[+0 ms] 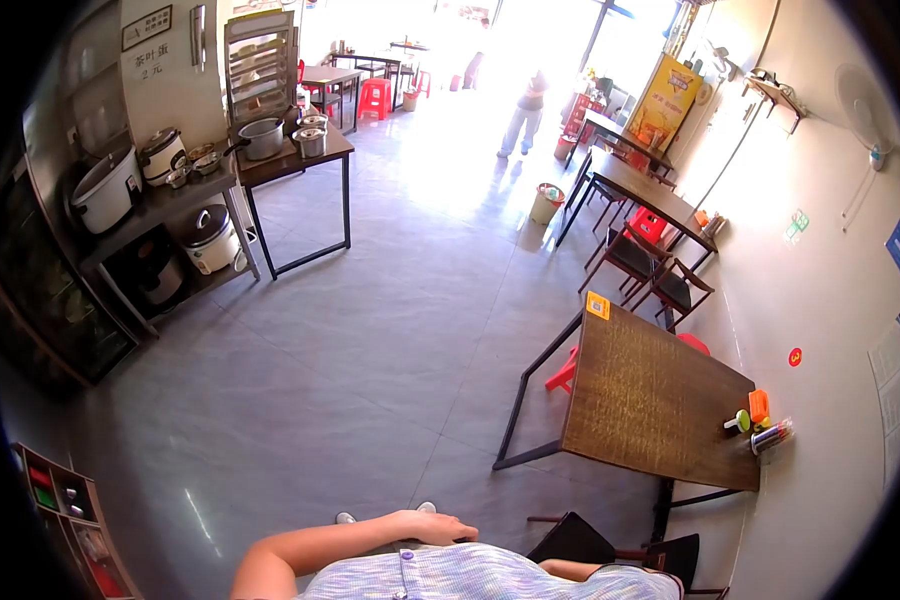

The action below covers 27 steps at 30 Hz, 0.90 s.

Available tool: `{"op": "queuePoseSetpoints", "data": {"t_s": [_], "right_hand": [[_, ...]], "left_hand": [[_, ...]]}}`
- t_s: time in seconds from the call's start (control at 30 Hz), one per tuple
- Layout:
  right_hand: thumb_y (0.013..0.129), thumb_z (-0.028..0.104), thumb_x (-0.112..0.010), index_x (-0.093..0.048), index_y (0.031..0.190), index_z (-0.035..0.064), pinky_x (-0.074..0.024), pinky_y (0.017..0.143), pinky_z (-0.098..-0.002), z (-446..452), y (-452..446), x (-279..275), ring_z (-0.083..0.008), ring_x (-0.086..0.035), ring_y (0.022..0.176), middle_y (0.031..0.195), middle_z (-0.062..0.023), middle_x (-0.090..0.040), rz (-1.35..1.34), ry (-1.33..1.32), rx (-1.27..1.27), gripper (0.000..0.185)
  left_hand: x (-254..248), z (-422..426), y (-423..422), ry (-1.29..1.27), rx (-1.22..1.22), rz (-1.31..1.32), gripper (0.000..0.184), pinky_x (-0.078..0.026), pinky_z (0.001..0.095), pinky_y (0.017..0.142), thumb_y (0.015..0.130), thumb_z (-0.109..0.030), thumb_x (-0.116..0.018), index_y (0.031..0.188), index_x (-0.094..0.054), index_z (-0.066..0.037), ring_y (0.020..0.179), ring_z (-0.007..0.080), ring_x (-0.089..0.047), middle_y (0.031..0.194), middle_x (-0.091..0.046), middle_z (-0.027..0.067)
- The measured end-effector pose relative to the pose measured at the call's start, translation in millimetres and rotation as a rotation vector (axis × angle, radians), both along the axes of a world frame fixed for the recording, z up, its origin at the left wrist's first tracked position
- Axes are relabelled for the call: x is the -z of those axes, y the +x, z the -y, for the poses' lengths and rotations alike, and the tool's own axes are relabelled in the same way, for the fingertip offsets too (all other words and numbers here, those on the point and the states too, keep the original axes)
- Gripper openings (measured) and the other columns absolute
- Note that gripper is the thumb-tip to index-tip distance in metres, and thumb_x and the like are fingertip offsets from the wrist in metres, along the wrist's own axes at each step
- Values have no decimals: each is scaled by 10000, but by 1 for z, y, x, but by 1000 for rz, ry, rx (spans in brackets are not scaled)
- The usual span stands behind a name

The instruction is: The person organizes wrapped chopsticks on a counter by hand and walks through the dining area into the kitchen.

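My left hand [448, 528] lies across the front of my body at waist height, its fingers curled in together. A small dark patch shows beneath the fingers, and what they hold, if anything, is hidden. Below the hand is my patterned shirt [440, 575] with a purple button. Of my right arm only a bit of forearm [570, 569] shows at the shirt's side; that hand is out of sight. Closest on the right stand a dark chair [573, 541] and a wooden table [655, 395].
Orange and green containers [758, 407] stand by the wall on the table. To the left, a metal counter [185, 190] carries a rice cooker [162, 157]; a pot [261, 140] sits on a side table. A bin [547, 204] and a person [526, 115] are ahead. Shelves [67, 515] are lower left.
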State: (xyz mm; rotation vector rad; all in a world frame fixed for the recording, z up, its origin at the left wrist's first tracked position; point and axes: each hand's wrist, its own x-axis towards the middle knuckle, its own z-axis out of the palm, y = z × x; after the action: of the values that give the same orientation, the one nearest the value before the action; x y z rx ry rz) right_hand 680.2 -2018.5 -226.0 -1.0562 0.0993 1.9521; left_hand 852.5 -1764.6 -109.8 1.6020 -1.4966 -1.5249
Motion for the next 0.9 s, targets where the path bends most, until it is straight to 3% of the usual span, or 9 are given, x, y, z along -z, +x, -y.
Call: {"op": "queuePoseSetpoints", "data": {"t_s": [0.17,0.27,0.37,0.47,0.57,0.63,0.7,0.83,0.9], "right_hand": [[736,438,-462,-552,1033,133,-455,674,-388,11,22,13,-195,-539,852,953,-63,-568,224,-152,-9,436],[742,277,-472,-595,731,65,-435,434,-242,-7,69,6,-139,-541,522,620,-16,-568,626,-410,206,245],[733,255,-482,-581,788,14,-448,629,-400,-51,122,29,-305,-578,676,737,-167,-597,1339,-535,70,266],[755,232,-479,-544,857,26,-433,663,-413,-128,181,18,-330,-552,800,824,-176,-579,1434,-366,155,239],[776,219,-472,-539,896,51,-436,639,-389,-196,226,15,-307,-560,750,804,-157,-584,1571,-149,120,218],[779,220,-475,-541,909,51,-440,615,-361,-219,239,-13,-256,-569,710,781,-147,-583,1563,-71,136,223],[783,220,-482,-544,933,56,-441,596,-336,-233,248,-41,-206,-568,673,763,-136,-581,1446,-28,131,230],[799,200,-504,-557,992,57,-446,637,-303,-234,217,-37,-158,-560,700,818,-98,-603,1271,230,229,246],[814,198,-498,-554,1016,42,-437,716,-284,-229,192,-51,-148,-555,792,887,-93,-606,1063,461,108,261]], "left_hand": [[10,-1,-3,-46,39,-4,429,-364,347,871,840,-351,-383,1131,-475,-50,1024,289,-475,1083,-523,154],[8,-3,-4,20,89,-43,468,-337,344,901,847,-381,-364,1154,-462,-42,1061,289,-449,1136,-497,142],[30,5,-11,-8,96,-35,478,-308,344,925,852,-395,-345,1170,-451,-53,1071,289,-441,1146,-488,148],[27,5,-13,-106,-34,-124,491,-327,342,912,847,-412,-357,1151,-463,-42,1060,293,-449,1130,-499,146],[-37,-15,9,-160,-299,243,480,-368,344,856,853,-409,-373,1127,-481,-30,994,283,-490,1038,-547,150],[-17,-44,27,-191,-525,103,425,-404,307,796,830,-366,-455,1065,-520,-18,885,229,-547,964,-582,134],[-34,-80,27,-324,-1011,-58,323,-414,265,769,828,-255,-493,1042,-533,-16,877,165,-545,913,-597,107],[34,-155,4,-268,-1798,-72,219,-443,255,711,818,-138,-504,984,-544,0,793,133,-558,865,-601,84],[76,-191,-26,-90,-1902,139,195,-450,247,695,819,-118,-502,961,-545,9,755,135,-562,839,-600,83]]}}
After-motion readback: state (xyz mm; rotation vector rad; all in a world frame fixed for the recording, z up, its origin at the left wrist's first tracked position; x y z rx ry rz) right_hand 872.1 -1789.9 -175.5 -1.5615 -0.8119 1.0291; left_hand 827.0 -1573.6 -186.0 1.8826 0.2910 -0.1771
